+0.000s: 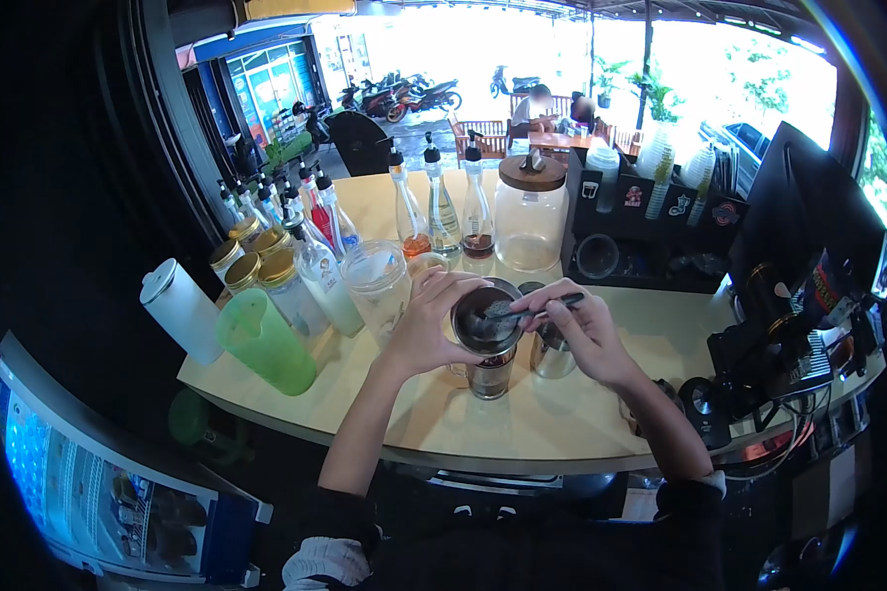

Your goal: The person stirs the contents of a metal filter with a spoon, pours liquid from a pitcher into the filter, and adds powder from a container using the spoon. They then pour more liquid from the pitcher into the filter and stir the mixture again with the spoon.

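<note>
My left hand (422, 330) is wrapped round a metal cup (475, 333), which is tilted so that its inside faces me. In my right hand (589, 340) is a thin dark-handled utensil (534, 309), pinched between the fingers, with its far end inside the cup. I cannot make out whether that end is a spoon or something else. Just below the cup stands a glass mug (490, 378) with dark contents, partly covered by the cup. A steel pitcher (554, 359) stands by my right hand, partly hidden behind it.
Left on the counter (434, 428) are a green pitcher (266, 340), a white tumbler (180, 307), gold-lidded jars (276, 268) and several pump bottles (432, 202). A wooden-lidded jar (530, 222) stands behind. At right are a black cup organizer (626, 231) and a monitor (808, 207).
</note>
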A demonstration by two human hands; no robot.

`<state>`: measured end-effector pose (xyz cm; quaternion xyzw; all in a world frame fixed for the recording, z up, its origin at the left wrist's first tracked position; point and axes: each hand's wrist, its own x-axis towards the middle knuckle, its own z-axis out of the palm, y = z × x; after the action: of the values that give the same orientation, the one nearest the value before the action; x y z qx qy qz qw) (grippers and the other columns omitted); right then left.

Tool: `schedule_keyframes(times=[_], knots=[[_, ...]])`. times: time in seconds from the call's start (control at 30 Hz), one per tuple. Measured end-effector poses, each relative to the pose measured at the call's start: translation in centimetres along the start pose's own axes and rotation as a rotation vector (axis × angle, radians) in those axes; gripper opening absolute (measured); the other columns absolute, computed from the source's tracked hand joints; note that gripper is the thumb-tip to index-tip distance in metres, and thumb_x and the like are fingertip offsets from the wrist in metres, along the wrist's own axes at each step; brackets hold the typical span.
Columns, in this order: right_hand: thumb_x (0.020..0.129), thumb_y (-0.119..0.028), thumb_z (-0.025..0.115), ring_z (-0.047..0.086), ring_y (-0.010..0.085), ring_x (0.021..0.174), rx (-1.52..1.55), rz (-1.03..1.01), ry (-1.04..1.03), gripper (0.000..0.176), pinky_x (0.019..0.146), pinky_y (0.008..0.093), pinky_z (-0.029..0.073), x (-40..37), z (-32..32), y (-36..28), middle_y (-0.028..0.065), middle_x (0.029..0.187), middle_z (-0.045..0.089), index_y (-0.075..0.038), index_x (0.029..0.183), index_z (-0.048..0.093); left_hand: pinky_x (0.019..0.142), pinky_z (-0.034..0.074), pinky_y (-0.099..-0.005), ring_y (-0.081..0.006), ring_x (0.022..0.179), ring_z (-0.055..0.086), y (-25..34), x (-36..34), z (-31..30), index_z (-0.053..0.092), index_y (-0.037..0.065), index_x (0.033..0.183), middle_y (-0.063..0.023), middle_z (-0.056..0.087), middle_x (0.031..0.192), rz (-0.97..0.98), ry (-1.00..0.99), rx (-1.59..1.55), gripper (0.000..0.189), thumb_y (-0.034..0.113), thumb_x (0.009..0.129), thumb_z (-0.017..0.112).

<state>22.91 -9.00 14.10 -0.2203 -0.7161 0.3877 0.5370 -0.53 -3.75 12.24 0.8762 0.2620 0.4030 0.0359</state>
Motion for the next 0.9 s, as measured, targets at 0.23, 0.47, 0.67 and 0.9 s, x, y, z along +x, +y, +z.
schedule_keyframes(times=[0.23, 0.47, 0.67, 0.9], knots=[[0.1, -0.01, 0.041, 0.062, 0.013, 0.083, -0.058, 0.031, -0.025, 0.02, 0.077, 0.0289, 0.051, 0.6, -0.3, -0.2, 0.0119, 0.098, 0.066, 0.004, 0.101, 0.056, 0.109, 0.027, -0.0461, -0.0235, 0.115, 0.052, 0.4, 0.1, -0.1, 0.054, 0.013, 0.122, -0.0043, 0.057, 0.118, 0.016, 0.026, 0.04, 0.082, 0.03, 0.049, 0.087], [0.099, -0.009, 0.04, 0.062, 0.0114, 0.078, -0.157, 0.061, -0.115, 0.019, 0.074, 0.0273, 0.051, 1.9, -1.6, -0.8, 0.0094, 0.09, 0.067, 0.002, 0.097, 0.056, 0.108, 0.028, -0.0467, -0.0209, 0.112, 0.053, 1.0, 0.6, -0.7, 0.055, 0.017, 0.121, -0.0008, 0.057, 0.115, 0.075, -0.005, 0.132, 0.079, 0.031, 0.05, 0.086], [0.099, -0.009, 0.041, 0.061, 0.011, 0.077, -0.097, 0.059, -0.072, 0.018, 0.072, 0.0264, 0.051, 2.1, -0.9, -0.6, 0.009, 0.09, 0.067, 0.002, 0.096, 0.055, 0.107, 0.028, -0.0466, -0.0204, 0.112, 0.053, 1.6, 0.7, -0.7, 0.055, 0.017, 0.12, -0.0008, 0.057, 0.115, 0.077, 0.013, 0.124, 0.078, 0.032, 0.05, 0.086], [0.1, -0.012, 0.041, 0.061, 0.0113, 0.077, -0.139, 0.019, -0.085, 0.019, 0.073, 0.0274, 0.051, 1.3, -0.1, -0.8, 0.0098, 0.091, 0.066, 0.002, 0.099, 0.054, 0.107, 0.028, -0.0463, -0.0205, 0.112, 0.053, 1.2, 0.4, -0.4, 0.055, 0.016, 0.12, -0.0011, 0.057, 0.116, 0.083, 0.006, 0.152, 0.078, 0.032, 0.05, 0.086]])
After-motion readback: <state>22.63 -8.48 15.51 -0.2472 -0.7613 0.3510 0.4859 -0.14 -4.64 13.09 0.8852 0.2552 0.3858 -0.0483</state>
